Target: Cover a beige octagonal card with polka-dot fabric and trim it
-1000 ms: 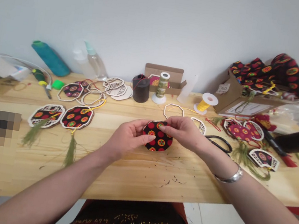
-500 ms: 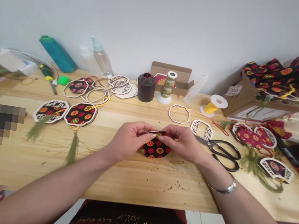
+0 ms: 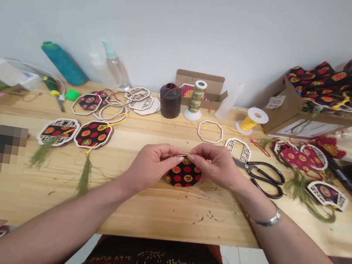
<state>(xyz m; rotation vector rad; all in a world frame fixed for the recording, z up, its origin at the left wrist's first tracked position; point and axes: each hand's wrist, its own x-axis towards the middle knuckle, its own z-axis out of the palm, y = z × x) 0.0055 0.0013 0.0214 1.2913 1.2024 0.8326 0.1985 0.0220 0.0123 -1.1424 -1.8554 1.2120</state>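
Observation:
A black fabric piece with red and orange flowers (image 3: 184, 175) is between my hands, above the near middle of the wooden table (image 3: 163, 218). My left hand (image 3: 154, 164) pinches its upper left edge between thumb and fingers. At its upper right edge my right hand (image 3: 215, 164) closes thumb against fingers. A thin pale rim shows along the top edge, partly hidden by the fingertips. Black-handled scissors (image 3: 264, 174) lie just right of my right hand, their tips near a white lattice frame (image 3: 238, 149).
Behind my hands stand a black thread cone (image 3: 170, 101), a green thread spool (image 3: 196, 100) and a yellow spool (image 3: 249, 121). Two tasselled ornaments (image 3: 92, 134) lie left. A cardboard box with fabric (image 3: 292, 116) stands back right, near more ornaments (image 3: 327, 195).
My right hand's fingers have shifted slightly up and left along the top edge, and more of the fabric's upper right shows. The view has moved slightly.

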